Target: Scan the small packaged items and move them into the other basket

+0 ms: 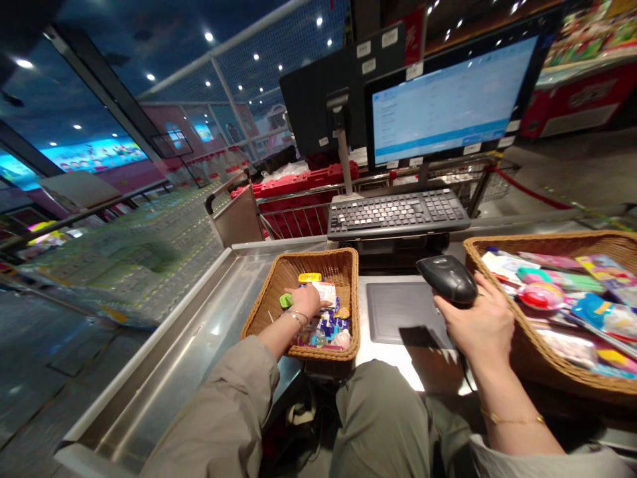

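While the right hand (pixel 475 325) curls shut around a black handheld barcode scanner (pixel 446 279), the left hand (pixel 306 302) rests palm down in a small wicker basket (pixel 259 312), its fingers gently bent over the goods inside. Those fingers touch a white card (pixel 326 292), though whether they grip it I cannot tell. Around them in the basket lie a yellow packet (pixel 309 277), a green piece (pixel 285 301), and small blue packets (pixel 323 338).

The scanner is held just to the right of a dark flat pad (pixel 403 312), set into a steel checkout counter (pixel 199 312) between the small basket and a large wicker basket (pixel 547 242). The large basket, right beside the right hand, is heaped with brightly coloured flat packages (pixel 552 299). (Thin bracelets circle the left wrist (pixel 296 317), and a gold chain circles the right.)

Beyond the counter sit a black keyboard (pixel 398 214) and a monitor (pixel 448 99) with a pale blue screen. To their left, a shopping cart (pixel 293 219) holds a red crate (pixel 298 189).
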`<state>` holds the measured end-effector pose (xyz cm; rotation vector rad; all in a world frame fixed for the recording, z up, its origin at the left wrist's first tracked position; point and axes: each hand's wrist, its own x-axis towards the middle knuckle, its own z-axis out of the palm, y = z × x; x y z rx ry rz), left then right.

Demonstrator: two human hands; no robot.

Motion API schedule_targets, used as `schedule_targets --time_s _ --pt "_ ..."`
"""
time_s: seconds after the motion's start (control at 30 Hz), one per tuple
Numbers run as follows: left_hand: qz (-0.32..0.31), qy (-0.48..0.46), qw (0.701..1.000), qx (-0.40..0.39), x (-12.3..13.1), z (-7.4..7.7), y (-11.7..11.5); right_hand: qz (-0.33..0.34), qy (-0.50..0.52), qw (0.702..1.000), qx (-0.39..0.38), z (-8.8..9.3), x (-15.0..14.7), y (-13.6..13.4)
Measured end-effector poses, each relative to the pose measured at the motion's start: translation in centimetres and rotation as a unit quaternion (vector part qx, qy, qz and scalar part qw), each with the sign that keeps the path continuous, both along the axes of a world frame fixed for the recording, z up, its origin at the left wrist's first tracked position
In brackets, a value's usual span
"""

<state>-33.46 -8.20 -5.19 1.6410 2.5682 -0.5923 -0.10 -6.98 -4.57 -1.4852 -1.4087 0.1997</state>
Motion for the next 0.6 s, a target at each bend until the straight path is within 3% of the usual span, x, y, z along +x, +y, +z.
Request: schedule_targets --time_s 0.27,0.5,0.6 --pt "0.056 0.003 0.998 -0.004 2.7 -3.4 2.3 -0.006 0.012 1.0 0.007 -0.3 0.3 0.3" --pt "0.08 -0.01 0.997 0.009 2.5 -3.5 2.1 -0.009 0.027 1.0 0.001 -0.1 0.4 0.3" --pt "0.055 -0.027 0.998 0.002 2.7 -3.4 2.4 -0.006 0.028 1.0 0.005 -0.2 0.4 0.4"
